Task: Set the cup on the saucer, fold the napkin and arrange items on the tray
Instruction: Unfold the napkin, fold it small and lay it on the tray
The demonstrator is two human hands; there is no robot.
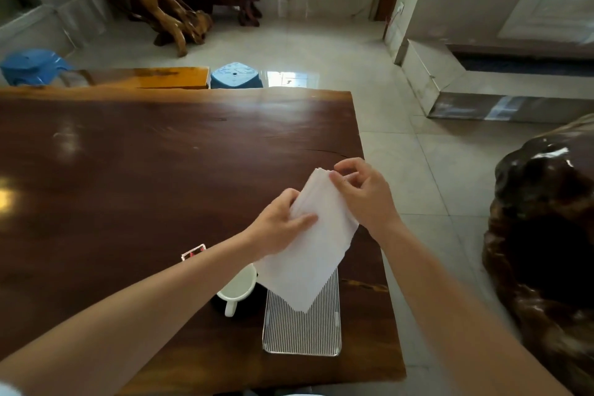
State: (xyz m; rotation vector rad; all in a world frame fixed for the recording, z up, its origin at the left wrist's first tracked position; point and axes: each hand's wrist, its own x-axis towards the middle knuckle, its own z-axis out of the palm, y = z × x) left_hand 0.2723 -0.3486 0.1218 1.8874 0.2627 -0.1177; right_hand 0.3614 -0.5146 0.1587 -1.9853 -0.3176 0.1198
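Here the napkin (313,244) hangs in the air above the worktop (144,170), held between both hands near the right edge. Its long axis runs on a slant, from a high end toward the far right down to a loose pointed corner that dangles toward the near edge, over the tray (302,328).

The right hand (364,194) is at the high end. Its thumb and forefinger are pinched on the top edge of the napkin, and the other fingers (345,165) curl free above it. The left hand (283,225) grips the left side lower down, thumb across the front face, the rest behind the sheet and hidden. So both hands are closed on the napkin, and neither is free.

The fold, I judge, turns on that hanging corner. It lies below and nearer than both hands, so to bring it to the top edge either the left hand must slide down the side, or the sheet must be laid flat first. The left hand is the nearer to the corner.

The cup (239,288) stands just left of the tray, handle toward the near edge, partly behind the napkin. Something dark lies under it; I cannot tell whether that is the saucer. The tray, ribbed and pale, lies near the right near corner, its far end covered by the napkin.
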